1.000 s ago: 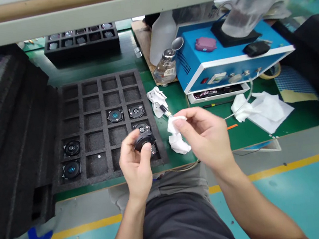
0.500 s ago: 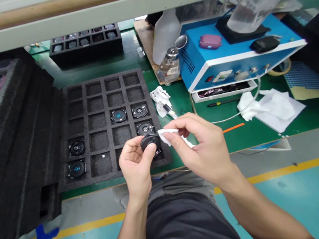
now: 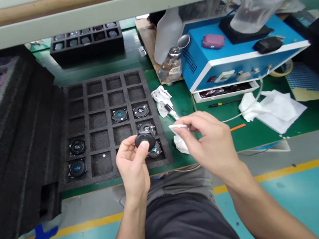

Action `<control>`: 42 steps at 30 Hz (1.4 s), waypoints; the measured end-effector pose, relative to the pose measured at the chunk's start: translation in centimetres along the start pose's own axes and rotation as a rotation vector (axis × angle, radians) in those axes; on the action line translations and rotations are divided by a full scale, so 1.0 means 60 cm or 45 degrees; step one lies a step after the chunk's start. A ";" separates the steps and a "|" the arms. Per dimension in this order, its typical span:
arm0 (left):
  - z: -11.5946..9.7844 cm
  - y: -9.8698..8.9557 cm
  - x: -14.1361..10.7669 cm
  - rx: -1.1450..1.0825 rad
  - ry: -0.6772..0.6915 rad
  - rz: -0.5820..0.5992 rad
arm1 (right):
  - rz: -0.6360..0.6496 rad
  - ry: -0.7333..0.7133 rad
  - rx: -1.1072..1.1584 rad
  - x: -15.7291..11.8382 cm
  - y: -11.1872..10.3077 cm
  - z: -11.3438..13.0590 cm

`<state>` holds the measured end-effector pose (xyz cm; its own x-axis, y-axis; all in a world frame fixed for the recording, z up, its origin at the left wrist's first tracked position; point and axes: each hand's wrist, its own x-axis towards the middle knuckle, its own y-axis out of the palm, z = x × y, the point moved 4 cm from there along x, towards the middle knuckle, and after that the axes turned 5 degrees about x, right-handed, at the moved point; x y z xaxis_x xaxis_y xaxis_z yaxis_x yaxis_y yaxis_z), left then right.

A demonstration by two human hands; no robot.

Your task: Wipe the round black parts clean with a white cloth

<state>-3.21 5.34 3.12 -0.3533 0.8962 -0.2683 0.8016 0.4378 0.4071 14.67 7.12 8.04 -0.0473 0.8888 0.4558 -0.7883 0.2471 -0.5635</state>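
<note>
Between the thumb and fingers of my left hand [image 3: 133, 162] is a round black watch part [image 3: 145, 141], held over the lower right of a dark foam tray [image 3: 95, 118]. My right hand [image 3: 206, 136] pinches a small folded white cloth [image 3: 178, 126], a short way right of the part and not touching it. Several round black parts lie in the tray's pockets, such as one at the lower left [image 3: 77, 168] and one in the right column [image 3: 140, 111]. Crumpled white wipes [image 3: 181, 144] lie below and behind my right hand.
At the right stands a blue machine [image 3: 240, 53] with a cable, beside a glass bottle [image 3: 171, 66] and a white bottle [image 3: 167, 34]. Foam trays are stacked at the left [image 3: 11, 132]. A shelf edge [image 3: 99, 15] crosses the top. An orange strip [image 3: 238, 127] lies on the green mat.
My right hand has drawn the white cloth away to the right, off the black part. My left hand has moved slightly left with the part, uncovering another part in the tray.
</note>
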 end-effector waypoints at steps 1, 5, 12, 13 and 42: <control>-0.001 0.000 0.000 0.003 -0.015 0.000 | -0.017 0.018 0.035 0.001 -0.002 0.003; 0.000 0.002 -0.002 0.034 0.013 0.017 | 0.044 -0.037 0.181 0.008 0.021 0.035; 0.008 0.000 -0.005 0.107 0.166 -0.031 | 0.272 -0.126 -0.225 0.016 0.058 0.052; 0.007 0.000 -0.004 0.084 0.149 -0.040 | 0.339 -0.143 -0.292 0.015 0.059 0.051; -0.003 -0.010 0.014 -0.165 -0.200 0.035 | -0.156 0.028 0.496 0.010 0.006 0.053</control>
<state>-4.08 5.81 2.81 -0.2441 0.8903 -0.3843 0.7375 0.4278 0.5225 12.39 6.54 10.32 0.0714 0.8708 0.4865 -0.9608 0.1910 -0.2009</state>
